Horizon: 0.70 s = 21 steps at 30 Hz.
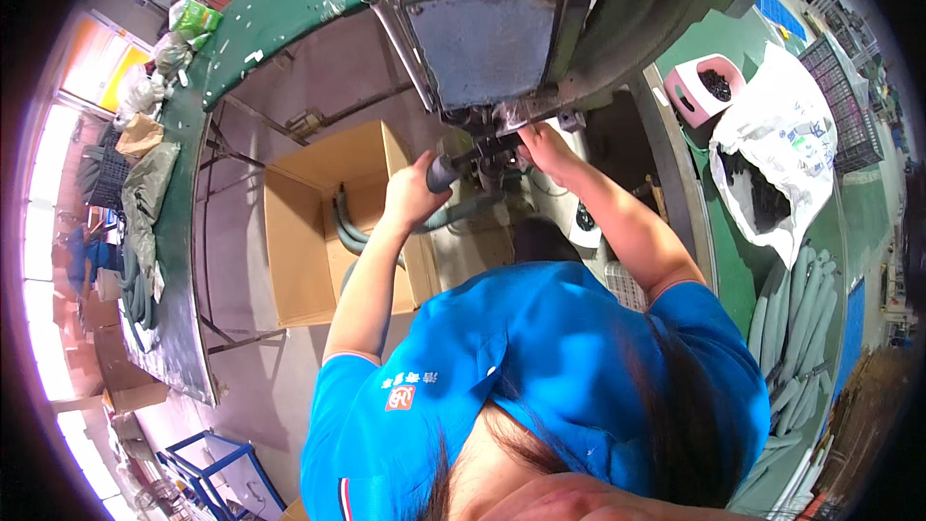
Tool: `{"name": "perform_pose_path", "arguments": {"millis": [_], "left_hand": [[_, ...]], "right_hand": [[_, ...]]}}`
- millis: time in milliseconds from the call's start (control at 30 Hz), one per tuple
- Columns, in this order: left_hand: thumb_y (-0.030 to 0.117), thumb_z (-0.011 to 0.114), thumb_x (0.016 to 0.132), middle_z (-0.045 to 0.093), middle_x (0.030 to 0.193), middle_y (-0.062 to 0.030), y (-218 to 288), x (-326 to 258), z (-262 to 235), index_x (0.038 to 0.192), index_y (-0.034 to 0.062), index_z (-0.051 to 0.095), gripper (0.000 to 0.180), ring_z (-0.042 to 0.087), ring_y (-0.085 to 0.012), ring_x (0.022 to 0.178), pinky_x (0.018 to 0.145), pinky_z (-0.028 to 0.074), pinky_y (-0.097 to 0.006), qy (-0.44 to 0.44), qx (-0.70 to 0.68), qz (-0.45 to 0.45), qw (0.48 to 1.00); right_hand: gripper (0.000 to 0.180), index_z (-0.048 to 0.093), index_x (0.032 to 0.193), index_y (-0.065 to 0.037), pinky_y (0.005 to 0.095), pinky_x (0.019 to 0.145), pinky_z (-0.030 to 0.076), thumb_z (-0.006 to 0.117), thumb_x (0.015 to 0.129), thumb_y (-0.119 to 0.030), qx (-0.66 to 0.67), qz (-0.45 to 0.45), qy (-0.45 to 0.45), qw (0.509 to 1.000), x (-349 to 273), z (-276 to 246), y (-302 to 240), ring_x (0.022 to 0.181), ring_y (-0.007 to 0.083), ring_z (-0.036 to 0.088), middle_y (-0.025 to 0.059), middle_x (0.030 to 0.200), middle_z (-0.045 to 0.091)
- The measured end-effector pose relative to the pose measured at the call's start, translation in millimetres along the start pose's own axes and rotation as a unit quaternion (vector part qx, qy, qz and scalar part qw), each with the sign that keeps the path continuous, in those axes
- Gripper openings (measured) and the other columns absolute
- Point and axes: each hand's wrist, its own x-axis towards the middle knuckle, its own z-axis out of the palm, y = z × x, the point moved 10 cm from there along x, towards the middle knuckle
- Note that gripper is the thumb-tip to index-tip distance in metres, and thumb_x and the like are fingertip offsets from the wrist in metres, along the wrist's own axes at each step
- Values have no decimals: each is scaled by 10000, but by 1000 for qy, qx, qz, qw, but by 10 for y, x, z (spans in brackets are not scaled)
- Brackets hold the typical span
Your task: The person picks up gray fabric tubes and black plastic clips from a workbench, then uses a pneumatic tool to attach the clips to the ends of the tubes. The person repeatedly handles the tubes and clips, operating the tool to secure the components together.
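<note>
My left hand [410, 195] is wrapped round the end of a grey hose [442, 175] just below the press machine [487, 43]. From that hand the hose's corrugated-looking length [468, 211] trails off to the right. A dark fitting [494, 147] sticks out of the hose end toward the machine's tooling. My right hand [548, 154] is closed at the far end of this fitting, right under the machine head. Its fingertips are partly hidden, so what they pinch is unclear.
An open cardboard box [289, 260] with grey hoses stands at my left, beside a green table [183, 260]. On the right bench are a pink bin [687, 101] of black parts, a white sack [805, 135] of black pieces, a dark crate [841, 101] and several stacked grey hoses [796, 314].
</note>
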Motion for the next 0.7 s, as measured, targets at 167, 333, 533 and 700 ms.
{"name": "perform_pose_path", "arguments": {"millis": [167, 333, 533, 700], "left_hand": [[245, 722, 638, 649, 850, -226, 6, 31, 17, 1169, 76, 542, 585, 632, -401, 826, 741, 509, -457, -41, -47, -24, 998], [254, 734, 626, 651, 851, -225, -35, 58, 52, 1155, 82, 549, 586, 634, -399, 822, 744, 511, -462, -37, -55, -10, 998], [250, 741, 630, 653, 852, -224, 12, 44, 23, 1151, 85, 553, 578, 636, -398, 832, 746, 514, -454, -20, -40, 6, 999], [161, 713, 660, 645, 850, -207, 335, 68, -426, 1040, 62, 570, 418, 639, -368, 820, 723, 501, -414, -23, -114, 3, 993]], "right_hand": [[507, 588, 835, -64, 350, 535, 428, 421, 930, -534, 96, -75, 32, 992, -44, -23, -157, 584, 163, 537, 43, 666, 587], [451, 545, 773, -54, 345, 453, 394, 462, 940, -465, 105, -98, 62, 988, -67, -18, -223, 497, 147, 495, 28, 556, 511], [475, 548, 710, 0, 430, 572, 437, 425, 949, -392, 4, -160, 118, 980, -79, -105, -302, 572, 281, 573, 156, 580, 545], [377, 539, 714, -118, 275, 504, 358, 483, 950, -407, 185, -19, 56, 981, -246, -211, -307, 568, 91, 456, -14, 689, 575]]}}
